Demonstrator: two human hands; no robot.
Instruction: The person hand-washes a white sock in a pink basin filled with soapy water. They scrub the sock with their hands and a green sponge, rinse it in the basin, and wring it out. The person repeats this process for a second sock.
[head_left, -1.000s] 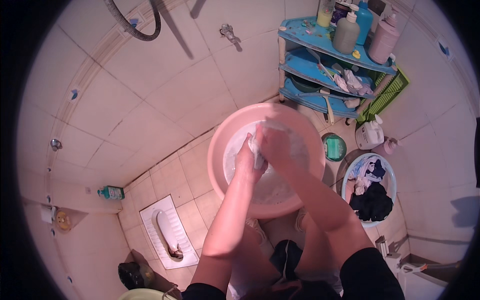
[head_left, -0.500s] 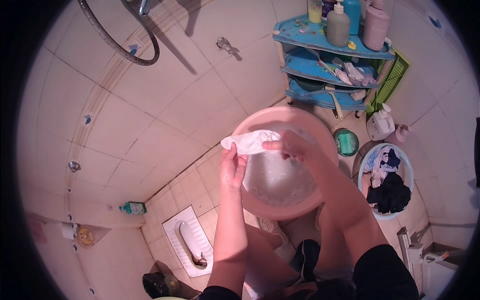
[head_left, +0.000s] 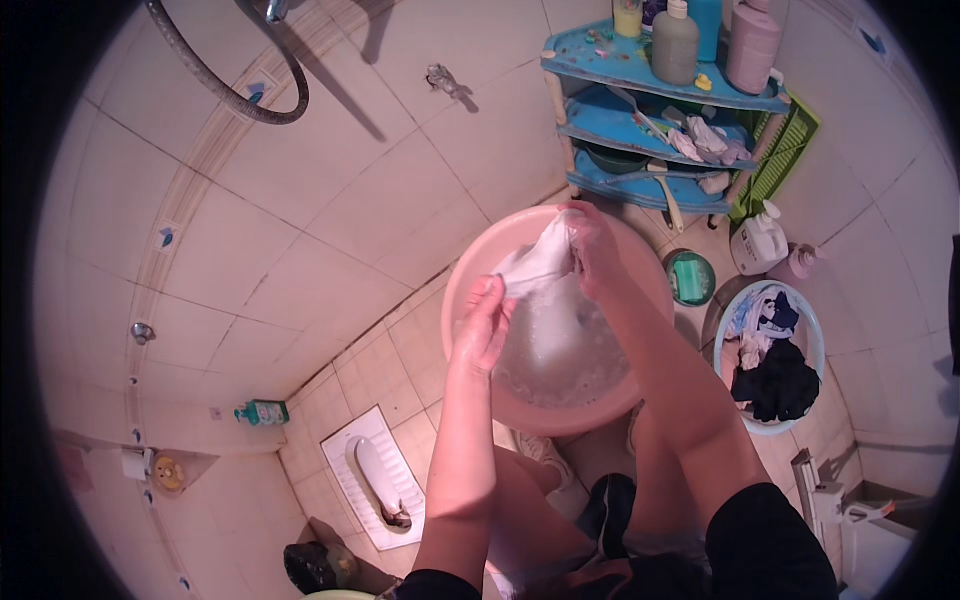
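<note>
A wet white sock (head_left: pixel 540 262) is stretched on a slant over the pink basin (head_left: pixel 466 368). My left hand (head_left: pixel 484 325) pinches its lower left end between thumb and fingers. At the upper right end, my right hand (head_left: pixel 595 250) grips the fabric, its fingertips partly hidden by the cloth and the hand itself. Beneath both hands, cloudy water (head_left: pixel 550 355) with suds fills the basin. The sock is held above this water.
Right of the basin are a green soap dish (head_left: pixel 691 278), a white jug (head_left: pixel 758 243) and a tub of dark and light clothes (head_left: pixel 775 385). A blue corner shelf (head_left: pixel 600 120) with bottles stands behind. A squat toilet (head_left: pixel 345 470) lies at lower left.
The sock has gone from nearly level to slanting, its right end raised. My right hand has moved up and away; my left hand has shifted slightly right. The view has shifted a little.
</note>
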